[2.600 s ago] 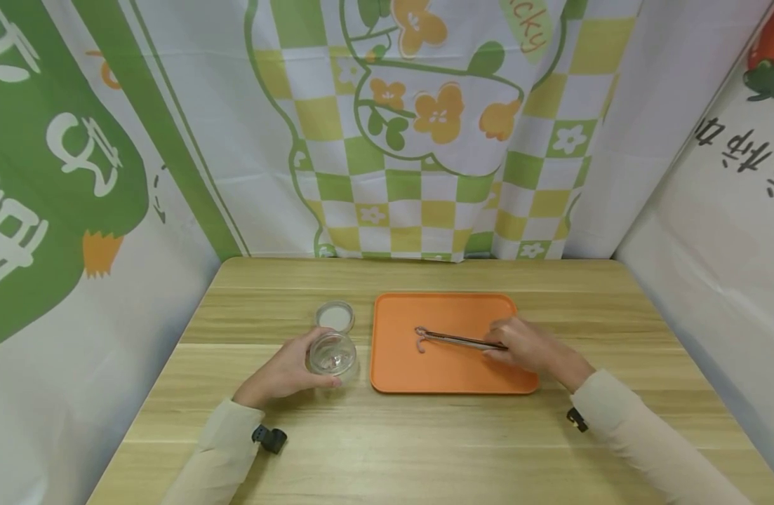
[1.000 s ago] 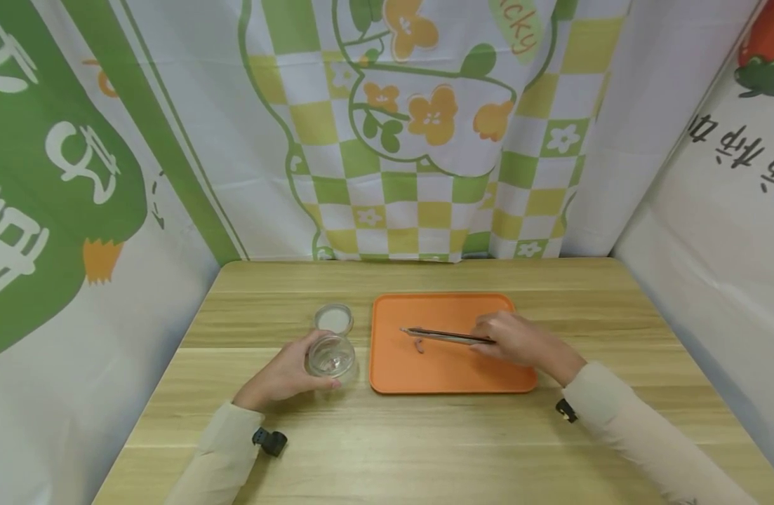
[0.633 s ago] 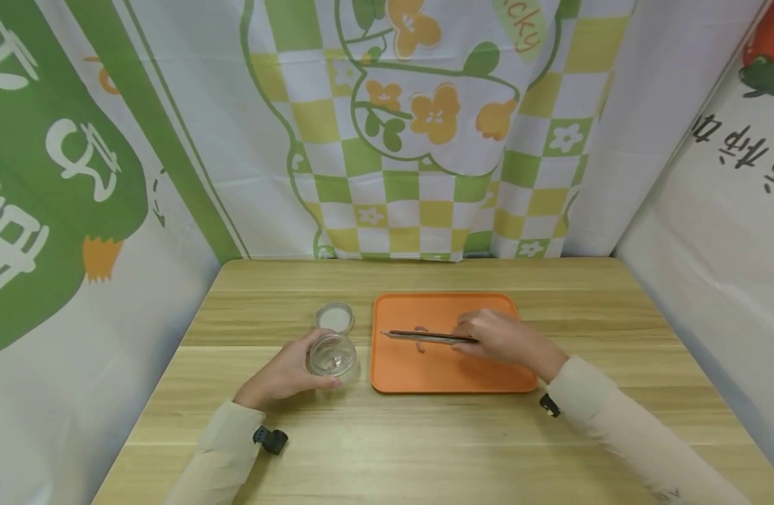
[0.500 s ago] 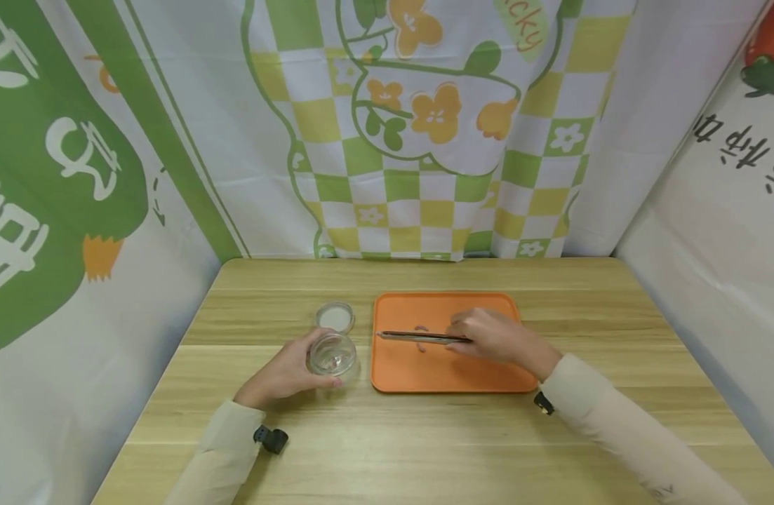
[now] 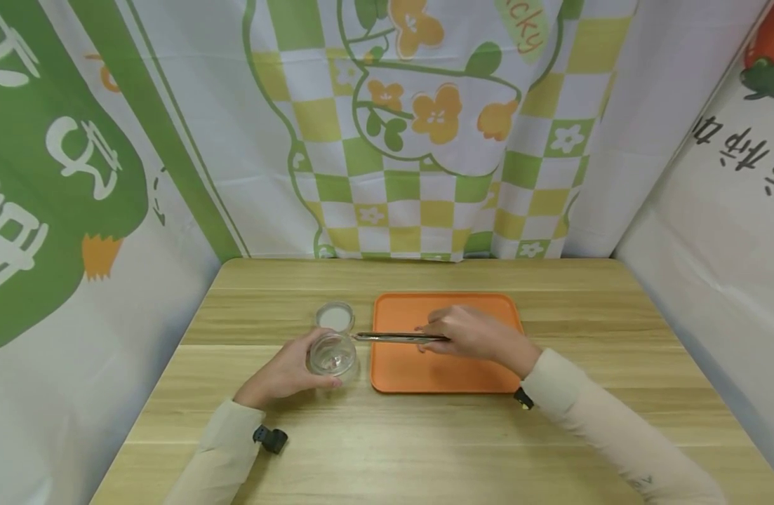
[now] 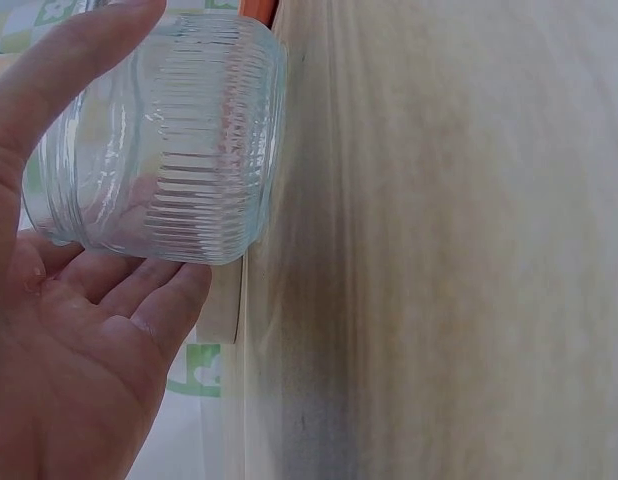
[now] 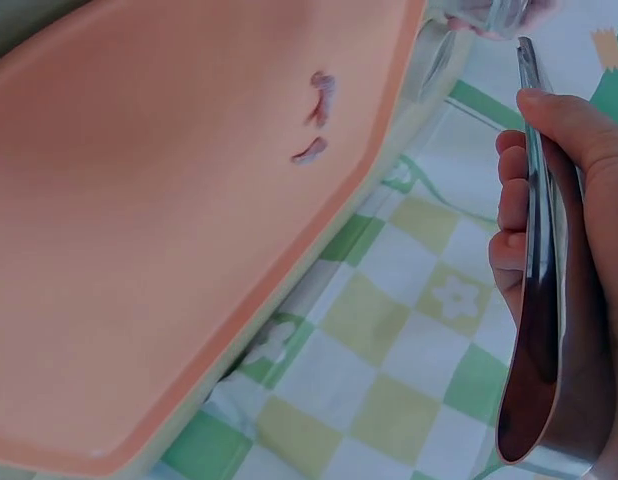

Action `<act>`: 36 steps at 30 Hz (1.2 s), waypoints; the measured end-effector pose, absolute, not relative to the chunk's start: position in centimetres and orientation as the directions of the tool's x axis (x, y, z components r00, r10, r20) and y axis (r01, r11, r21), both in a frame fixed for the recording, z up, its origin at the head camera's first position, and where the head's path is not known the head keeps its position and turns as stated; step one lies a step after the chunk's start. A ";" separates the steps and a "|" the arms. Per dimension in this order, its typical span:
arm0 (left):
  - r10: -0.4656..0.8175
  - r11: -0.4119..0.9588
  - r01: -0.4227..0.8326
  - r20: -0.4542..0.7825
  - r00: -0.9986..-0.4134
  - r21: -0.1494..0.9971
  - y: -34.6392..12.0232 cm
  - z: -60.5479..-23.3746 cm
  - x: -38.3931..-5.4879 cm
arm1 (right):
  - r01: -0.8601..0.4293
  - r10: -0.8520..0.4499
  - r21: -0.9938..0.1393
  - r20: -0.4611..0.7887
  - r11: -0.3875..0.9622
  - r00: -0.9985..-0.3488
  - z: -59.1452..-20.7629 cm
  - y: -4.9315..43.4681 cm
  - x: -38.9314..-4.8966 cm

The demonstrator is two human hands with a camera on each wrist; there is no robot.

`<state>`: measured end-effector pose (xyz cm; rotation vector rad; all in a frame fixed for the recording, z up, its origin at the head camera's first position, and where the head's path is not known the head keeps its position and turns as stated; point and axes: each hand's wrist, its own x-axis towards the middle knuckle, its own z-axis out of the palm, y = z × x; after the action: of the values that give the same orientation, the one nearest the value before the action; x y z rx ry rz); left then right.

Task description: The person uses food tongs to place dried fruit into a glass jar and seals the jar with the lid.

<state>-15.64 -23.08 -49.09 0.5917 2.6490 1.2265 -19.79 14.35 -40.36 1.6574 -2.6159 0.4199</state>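
Observation:
My left hand (image 5: 285,372) grips a clear ribbed glass jar (image 5: 332,358) on the table, thumb on the near side. In the left wrist view the jar's wall (image 6: 204,140) shows between thumb and fingers. Whatever lies at its bottom is too unclear to name. My right hand (image 5: 471,337) holds long metal tongs (image 5: 393,338), pressed nearly together, above the orange tray (image 5: 443,375). Their tips are beside the jar's right rim; whether they hold something is too small to tell. Small curled pinkish-purple pieces (image 7: 322,98) lie on the tray, partly hidden by my hand in the head view.
A round glass lid (image 5: 335,318) lies just behind the jar. The wooden table (image 5: 361,449) ends at a hanging checked cloth (image 5: 418,189) at the back. Printed cloth walls stand on the left (image 5: 128,301) and right (image 5: 709,231).
My right hand has moved left with the tongs, from the pieces on the tray past its left edge to the jar. The left hand and jar have stayed in place.

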 end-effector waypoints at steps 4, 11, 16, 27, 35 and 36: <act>0.413 0.592 0.279 0.013 -0.911 0.756 -23.1 -49.0 -15.6 | -0.895 -0.896 -0.244 0.156 0.373 -0.416 -40.2 13.6 -19.8; 0.408 0.596 0.272 0.008 -0.913 0.756 -23.0 -49.0 -15.5 | -0.905 -0.906 -0.228 0.146 0.360 -0.397 -40.3 12.4 -19.8; 0.406 0.599 0.270 0.005 -0.914 0.754 -23.0 -49.0 -15.5 | -0.908 -0.910 -0.231 0.146 0.349 -0.387 -40.5 11.7 -19.8; 0.403 0.608 0.273 0.006 -0.915 0.746 -23.0 -49.1 -15.5 | -0.905 -0.904 -0.203 0.137 0.374 -0.405 -40.7 11.5 -19.8; 0.416 0.583 0.283 0.020 -0.909 0.762 -23.1 -49.2 -15.7 | -0.890 -0.888 -0.199 0.136 0.410 -0.440 -40.7 12.6 -19.9; 0.416 0.583 0.284 0.021 -0.909 0.761 -23.1 -49.2 -15.7 | -0.887 -0.885 -0.205 0.135 0.414 -0.445 -40.7 12.8 -19.9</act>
<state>-15.67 -23.10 -49.19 0.5906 2.6498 1.2315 -19.88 12.78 -40.68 1.6517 -2.6368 0.3879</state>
